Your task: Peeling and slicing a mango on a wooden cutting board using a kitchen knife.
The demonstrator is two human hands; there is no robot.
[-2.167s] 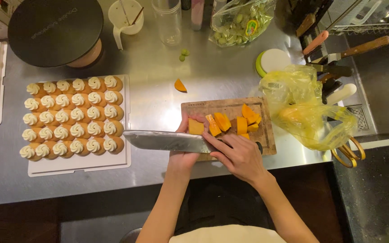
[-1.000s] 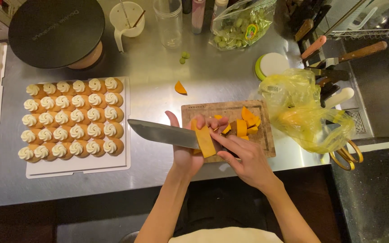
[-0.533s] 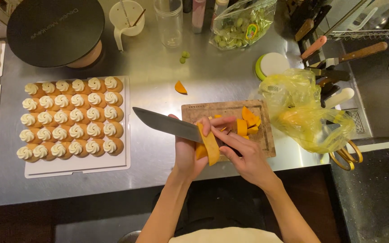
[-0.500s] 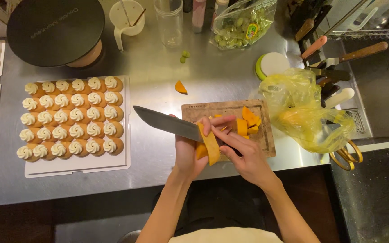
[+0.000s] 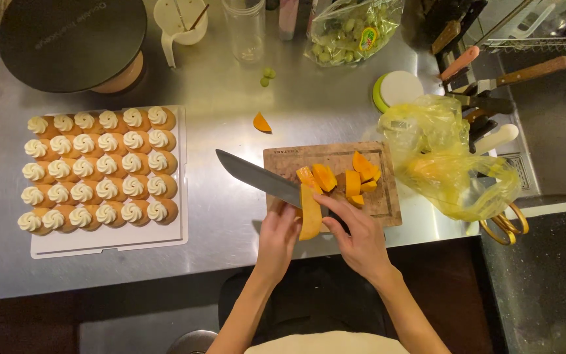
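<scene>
My right hand (image 5: 360, 235) grips the dark handle of a large kitchen knife (image 5: 257, 177), whose blade points up and left over the steel counter. My left hand (image 5: 279, 233) holds a long orange fruit slice (image 5: 310, 214) at the near edge of a small wooden cutting board (image 5: 335, 156). The blade crosses the top end of that slice. Several cut orange chunks (image 5: 352, 178) lie on the board just beyond my hands.
A white tray (image 5: 109, 240) of cream-topped pastries lies at left. A stray orange piece (image 5: 261, 122) sits behind the board. A yellow plastic bag (image 5: 450, 167) and scissors (image 5: 506, 226) are at right, with knives (image 5: 492, 82), a green-rimmed lid (image 5: 397, 88), a grape bag (image 5: 348, 29) and a black turntable (image 5: 70, 36) behind.
The knife blade has swung from lying flat across the counter's front to pointing up-left. The long orange slice has been lifted and turned lengthwise between my hands, meeting the blade.
</scene>
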